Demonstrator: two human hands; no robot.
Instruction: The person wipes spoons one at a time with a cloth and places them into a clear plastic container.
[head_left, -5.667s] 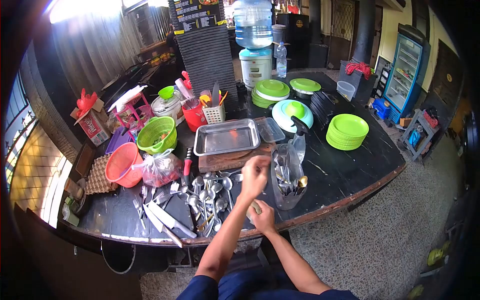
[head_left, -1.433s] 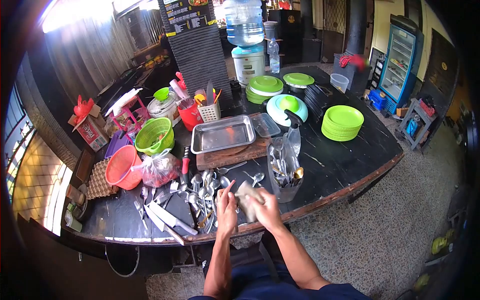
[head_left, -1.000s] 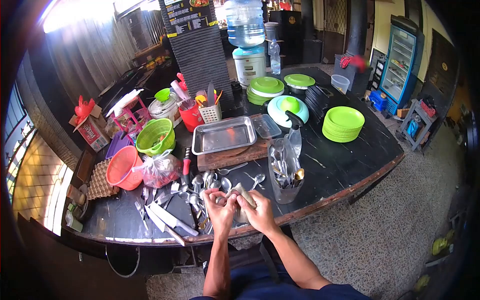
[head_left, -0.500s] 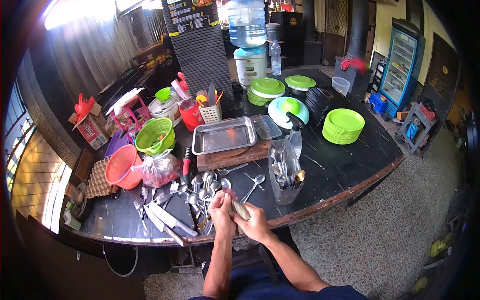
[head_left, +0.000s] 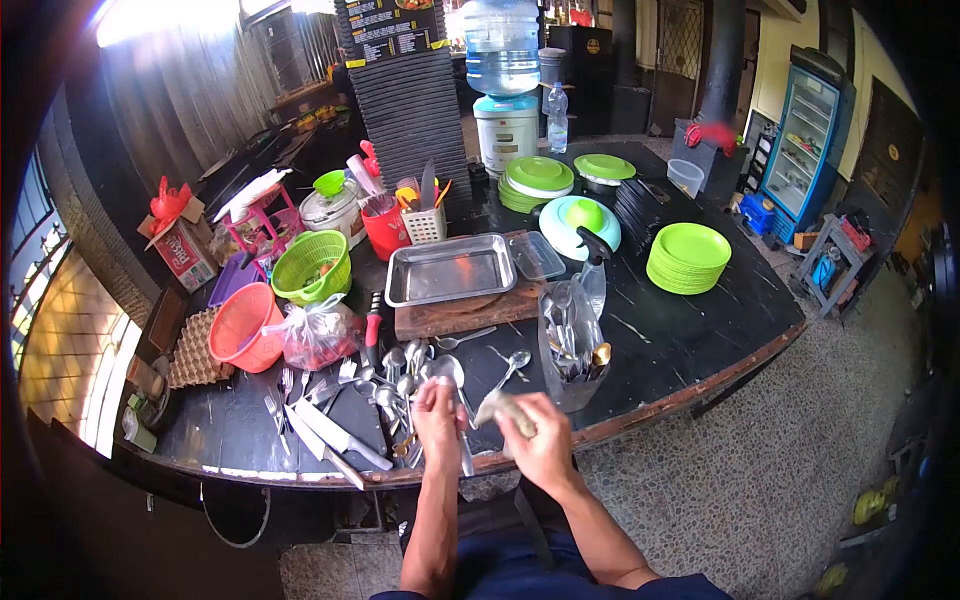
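Note:
My left hand (head_left: 437, 418) is closed round a spoon (head_left: 451, 371), its bowl up and its handle pointing down past my palm. In my right hand (head_left: 543, 442) a bunched greyish cloth (head_left: 511, 411) is gripped, a short way to the right of the spoon and apart from it. Beyond my left hand lies a loose heap of spoons and forks (head_left: 388, 396) on the black table. A single spoon (head_left: 515, 362) rests beyond the cloth. To the right, a clear container (head_left: 572, 392) holds upright cutlery.
Large knives (head_left: 340, 437) lie left of my hands near the table edge (head_left: 620, 430). A metal tray (head_left: 450, 271) sits on a wooden board (head_left: 465, 318). Green plates (head_left: 688, 258) are stacked at right. A red basket (head_left: 245, 325) and a bagged item (head_left: 318, 335) stand at left.
My hands have moved apart. The right one has drawn the cloth away to the right, and the spoon in my left hand now shows clearly.

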